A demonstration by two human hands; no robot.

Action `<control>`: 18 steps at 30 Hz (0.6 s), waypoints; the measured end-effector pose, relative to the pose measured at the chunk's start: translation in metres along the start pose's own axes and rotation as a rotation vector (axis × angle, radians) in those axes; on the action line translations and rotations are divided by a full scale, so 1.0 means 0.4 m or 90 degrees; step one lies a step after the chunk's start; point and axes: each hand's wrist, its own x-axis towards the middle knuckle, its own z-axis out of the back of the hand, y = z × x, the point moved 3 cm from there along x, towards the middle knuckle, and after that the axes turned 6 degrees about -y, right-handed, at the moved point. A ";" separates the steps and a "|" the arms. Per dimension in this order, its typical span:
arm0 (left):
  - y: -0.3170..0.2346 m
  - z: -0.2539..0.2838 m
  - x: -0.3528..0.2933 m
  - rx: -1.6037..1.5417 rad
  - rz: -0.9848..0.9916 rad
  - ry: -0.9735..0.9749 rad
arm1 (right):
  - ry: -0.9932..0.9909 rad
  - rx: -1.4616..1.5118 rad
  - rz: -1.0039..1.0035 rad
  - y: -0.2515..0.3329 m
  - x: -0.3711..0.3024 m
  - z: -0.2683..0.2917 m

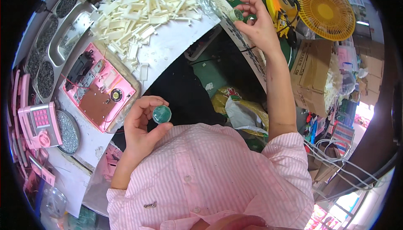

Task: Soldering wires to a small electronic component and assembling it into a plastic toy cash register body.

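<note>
My left hand point(140, 125), low in front of my shirt, closes its fingers and thumb round a round green disc-like piece point(162, 114) with a pale rim; its flat face shows, and whether it is a lid or the end of a jar I cannot tell. Out at the upper right, my right hand point(261, 30) grips a small pale-green cylinder point(235, 15) between thumb and fingers, over the table's right edge. Left of my left hand lies an opened pink housing point(98, 104) with wires, a brown board and a small round speaker.
Cream plastic parts point(147, 9) are heaped on the white table point(176, 39). Screws fill a metal tray point(56, 51) and a round dish point(69, 135) beside a pink telephone point(40, 125). A yellow fan point(325, 9) and cardboard box point(312, 74) stand at right; bags point(243, 108) lie below.
</note>
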 end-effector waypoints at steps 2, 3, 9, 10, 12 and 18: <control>0.000 0.008 -0.003 0.003 0.008 -0.016 | 0.008 -0.021 0.001 -0.029 0.030 -0.023; 0.002 0.011 -0.003 0.005 0.010 -0.021 | 0.016 -0.036 0.003 -0.036 0.042 -0.033; 0.004 0.010 0.014 0.019 0.010 -0.016 | 0.029 -0.031 -0.034 -0.078 0.083 -0.050; 0.005 0.009 0.018 0.024 0.009 -0.008 | 0.026 -0.055 -0.024 -0.080 0.085 -0.052; 0.005 0.004 0.026 0.023 0.011 -0.003 | 0.020 -0.102 -0.005 -0.083 0.087 -0.055; 0.011 0.000 0.031 0.040 0.057 0.015 | 0.000 -0.201 0.058 -0.098 0.092 -0.057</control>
